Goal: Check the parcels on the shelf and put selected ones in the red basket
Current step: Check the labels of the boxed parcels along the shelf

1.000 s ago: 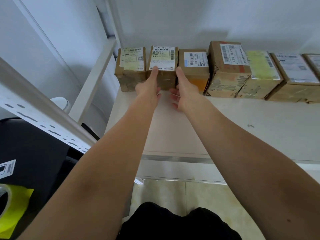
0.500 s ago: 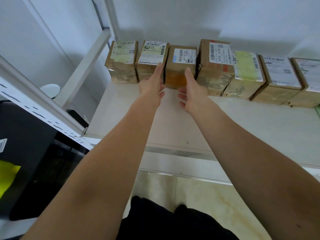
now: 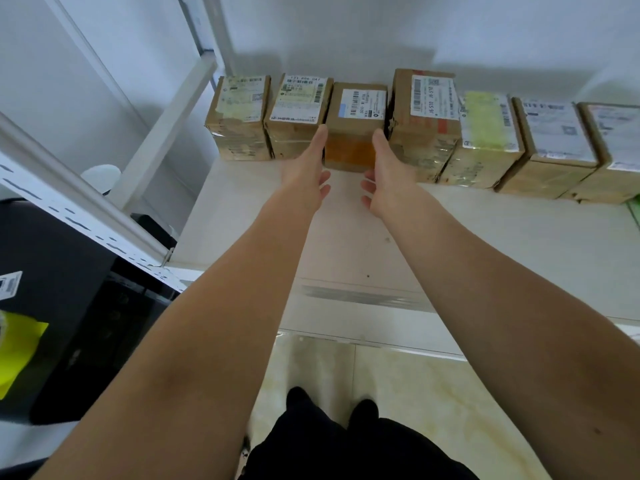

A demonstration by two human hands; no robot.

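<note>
Seven cardboard parcels stand side by side along the far edge of the white shelf (image 3: 485, 237). Both hands reach in with fingers straight: the left hand (image 3: 304, 171) and right hand (image 3: 388, 171) flank the third parcel (image 3: 356, 133) from the left, thumbs touching its front corners. Its label faces up, barcode running near to far.

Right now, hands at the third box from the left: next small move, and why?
Probably close both hands on the orange-taped parcel and draw it forward. The left hand and right hand flank its front corners with fingers straight, not yet gripping. It sits wedged between neighbouring parcels in the row on the shelf, so sliding it out comes before checking it.
</note>
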